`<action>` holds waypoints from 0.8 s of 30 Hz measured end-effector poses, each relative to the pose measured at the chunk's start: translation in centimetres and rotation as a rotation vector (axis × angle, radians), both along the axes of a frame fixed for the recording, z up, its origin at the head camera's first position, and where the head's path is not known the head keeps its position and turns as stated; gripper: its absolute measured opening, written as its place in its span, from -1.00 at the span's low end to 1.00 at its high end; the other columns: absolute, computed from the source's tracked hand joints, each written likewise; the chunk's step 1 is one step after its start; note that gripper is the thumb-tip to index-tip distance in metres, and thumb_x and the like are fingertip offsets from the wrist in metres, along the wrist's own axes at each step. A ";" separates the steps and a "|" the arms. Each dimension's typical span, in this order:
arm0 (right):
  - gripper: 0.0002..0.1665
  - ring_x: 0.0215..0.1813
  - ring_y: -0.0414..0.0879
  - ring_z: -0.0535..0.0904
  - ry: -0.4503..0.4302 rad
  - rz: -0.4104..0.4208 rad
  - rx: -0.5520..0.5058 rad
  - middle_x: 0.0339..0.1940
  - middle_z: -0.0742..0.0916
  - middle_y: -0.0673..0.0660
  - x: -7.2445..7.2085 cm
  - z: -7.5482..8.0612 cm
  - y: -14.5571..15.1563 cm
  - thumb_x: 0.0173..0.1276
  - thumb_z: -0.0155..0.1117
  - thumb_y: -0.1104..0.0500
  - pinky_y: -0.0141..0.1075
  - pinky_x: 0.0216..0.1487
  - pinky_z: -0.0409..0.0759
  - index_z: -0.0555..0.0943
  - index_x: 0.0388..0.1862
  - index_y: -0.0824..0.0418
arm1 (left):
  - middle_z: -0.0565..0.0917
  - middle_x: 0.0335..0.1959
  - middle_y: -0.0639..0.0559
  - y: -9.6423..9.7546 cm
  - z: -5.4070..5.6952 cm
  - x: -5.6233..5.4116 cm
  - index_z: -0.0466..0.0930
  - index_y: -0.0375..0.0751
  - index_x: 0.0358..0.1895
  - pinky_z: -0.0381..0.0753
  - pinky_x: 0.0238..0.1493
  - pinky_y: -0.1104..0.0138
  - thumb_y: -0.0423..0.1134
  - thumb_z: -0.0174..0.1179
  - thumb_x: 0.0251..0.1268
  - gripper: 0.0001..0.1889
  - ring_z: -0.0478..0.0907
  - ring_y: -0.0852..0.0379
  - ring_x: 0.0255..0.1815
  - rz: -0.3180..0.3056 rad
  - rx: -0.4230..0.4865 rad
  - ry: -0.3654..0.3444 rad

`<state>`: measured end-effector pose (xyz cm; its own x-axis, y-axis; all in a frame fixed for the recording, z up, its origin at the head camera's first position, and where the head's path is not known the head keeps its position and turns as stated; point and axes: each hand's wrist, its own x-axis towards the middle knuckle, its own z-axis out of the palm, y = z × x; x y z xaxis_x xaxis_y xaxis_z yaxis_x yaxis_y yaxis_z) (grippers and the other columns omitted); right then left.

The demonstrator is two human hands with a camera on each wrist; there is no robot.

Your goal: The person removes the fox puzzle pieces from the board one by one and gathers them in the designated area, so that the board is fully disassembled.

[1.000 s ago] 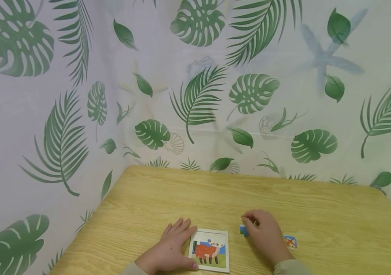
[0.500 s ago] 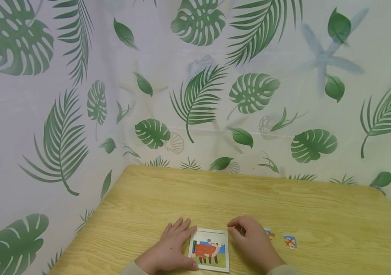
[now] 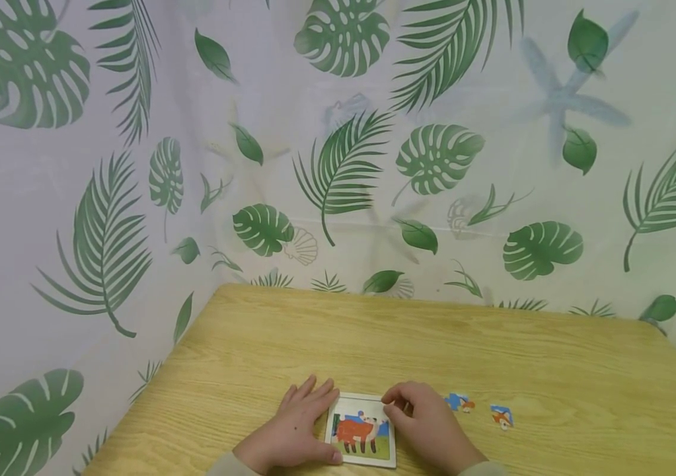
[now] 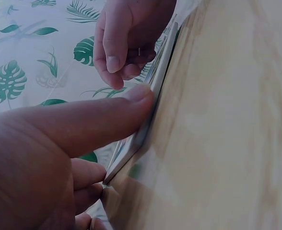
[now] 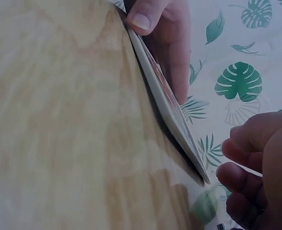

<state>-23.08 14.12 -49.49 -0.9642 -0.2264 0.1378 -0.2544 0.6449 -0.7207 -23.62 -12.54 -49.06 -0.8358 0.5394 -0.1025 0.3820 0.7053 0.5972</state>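
Note:
A small square jigsaw puzzle in a white frame [image 3: 363, 463] lies on the wooden table, showing a red-brown animal with dark legs. My left hand [image 3: 293, 426] lies along its left side with fingers spread and straight. The left thumb [image 4: 131, 98] presses the frame's edge in the left wrist view. My right hand [image 3: 423, 423] is at the frame's upper right corner, thumb and index finger bent together in a pinch on a puzzle piece, which the fingers mostly hide. In the right wrist view the right fingers [image 5: 244, 143] stand just beside the frame's end.
Right of the right hand lie a blue and orange puzzle piece [image 3: 458, 402] and another piece with a fox-like head [image 3: 501, 416]. The wooden table [image 3: 290, 337] meets a white curtain [image 3: 338, 264] printed with green leaves at the back and left.
My right hand has moved left from the loose pieces to the frame's upper right corner, taking a blue-green puzzle piece from the table. The left hand has stayed on the frame.

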 end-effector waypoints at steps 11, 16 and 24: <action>-0.95 -0.32 -0.21 0.44 -0.003 0.109 0.029 -0.42 0.57 -0.16 0.6 -0.1 -0.9 0.42 0.34 0.05 -0.30 -0.28 0.44 0.71 -0.21 -0.03 | 0.12 0.62 -0.04 0.0 -0.2 -0.1 0.24 -0.14 0.57 -0.32 0.52 -0.20 0.32 0.47 -0.06 0.12 -0.20 -0.20 0.64 -0.003 -0.013 0.007; -0.94 -0.35 -0.20 0.42 -0.030 0.138 0.034 -0.47 0.57 -0.15 0.9 0.1 -1.5 0.40 0.34 0.07 -0.30 -0.33 0.42 0.73 -0.22 -0.03 | 0.12 0.62 -0.03 0.1 -0.1 0.0 0.24 -0.14 0.57 -0.33 0.52 -0.19 0.31 0.48 -0.06 0.12 -0.20 -0.19 0.64 0.003 -0.019 0.002; -0.94 -0.34 -0.19 0.40 -0.014 0.129 0.126 -0.44 0.55 -0.15 1.1 0.6 -2.0 0.33 0.39 0.06 -0.27 -0.32 0.41 0.72 -0.25 -0.02 | 0.12 0.62 -0.04 0.1 0.1 0.1 0.23 -0.15 0.57 -0.35 0.52 -0.19 0.27 0.50 -0.05 0.11 -0.20 -0.19 0.64 0.003 -0.003 -0.011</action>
